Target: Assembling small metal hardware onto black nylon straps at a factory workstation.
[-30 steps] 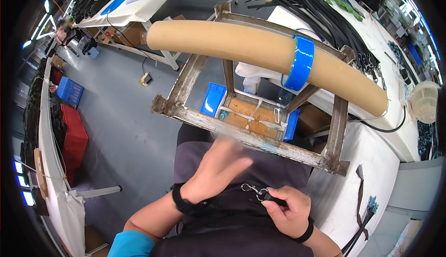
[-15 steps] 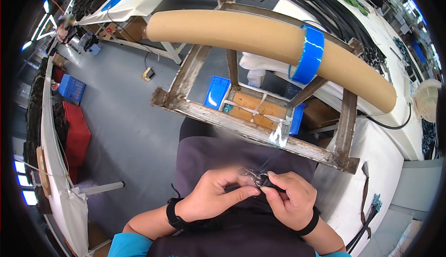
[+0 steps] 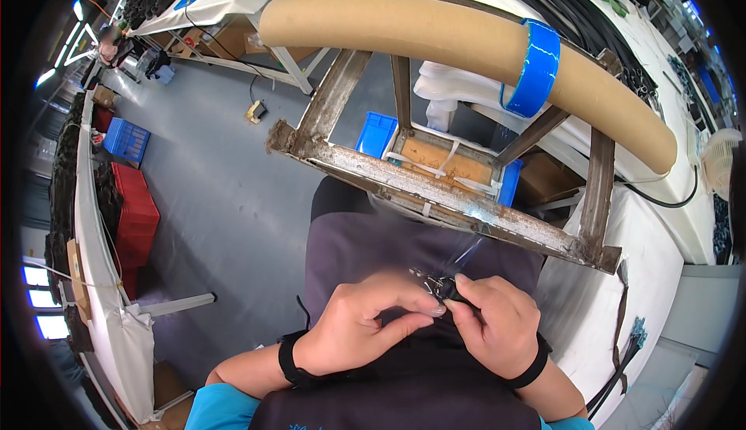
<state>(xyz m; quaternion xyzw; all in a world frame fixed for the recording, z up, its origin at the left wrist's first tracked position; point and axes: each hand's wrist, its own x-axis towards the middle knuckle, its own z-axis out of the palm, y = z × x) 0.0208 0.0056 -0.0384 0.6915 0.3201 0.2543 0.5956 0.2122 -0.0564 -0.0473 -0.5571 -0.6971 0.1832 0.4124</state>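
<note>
Above the person's lap, just short of a rusty metal frame [image 3: 435,191], a small silvery metal clasp [image 3: 430,283] on a short black strap [image 3: 458,293] sits between two bare hands. The right hand [image 3: 498,322] is closed on the black strap, pinching it between thumb and forefinger beside the clasp. The left hand [image 3: 371,321] has its fingers bent, with thumb and forefinger tips drawn close together at the clasp's near side; whether they grip it cannot be told. A dark apron [image 3: 342,247] lies below the hands. Across the frame rests a long cardboard tube [image 3: 404,27], with a glossy blue band [image 3: 542,69] around it. Beyond the frame's front bar a blue bin [image 3: 378,132] shows, and red crates [image 3: 134,212] stand on the floor at left.
</note>
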